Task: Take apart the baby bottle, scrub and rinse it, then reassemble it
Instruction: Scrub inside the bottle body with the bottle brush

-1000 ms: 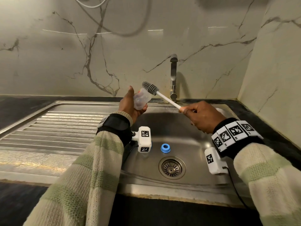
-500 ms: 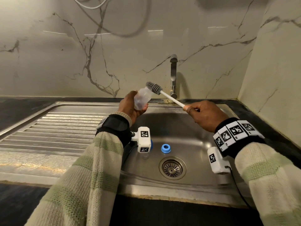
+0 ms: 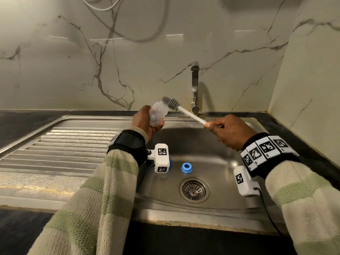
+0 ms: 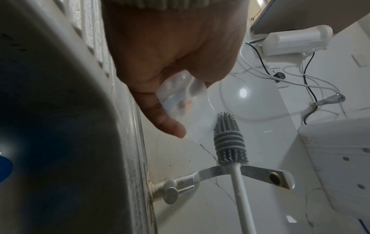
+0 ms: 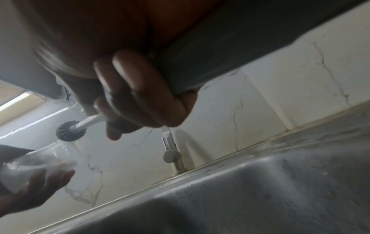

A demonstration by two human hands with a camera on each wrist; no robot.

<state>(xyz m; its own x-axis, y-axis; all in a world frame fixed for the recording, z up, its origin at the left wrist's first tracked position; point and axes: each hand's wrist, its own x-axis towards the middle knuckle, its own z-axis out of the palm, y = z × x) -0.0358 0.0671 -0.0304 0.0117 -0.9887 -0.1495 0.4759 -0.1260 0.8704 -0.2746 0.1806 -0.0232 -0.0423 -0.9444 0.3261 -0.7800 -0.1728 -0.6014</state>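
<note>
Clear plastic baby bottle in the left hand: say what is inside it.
The clear plastic baby bottle looks empty; the grey silicone brush head sits at its mouth, outside. The left hand covers its base.

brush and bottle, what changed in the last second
The brush drew back out of the bottle mouth; only its tip sits at the rim now, as the right hand pulled away. The left hand tilted the bottle further left. Both kept their grip; the blue ring stayed put.

Head view downward, wrist views close, upward
</note>
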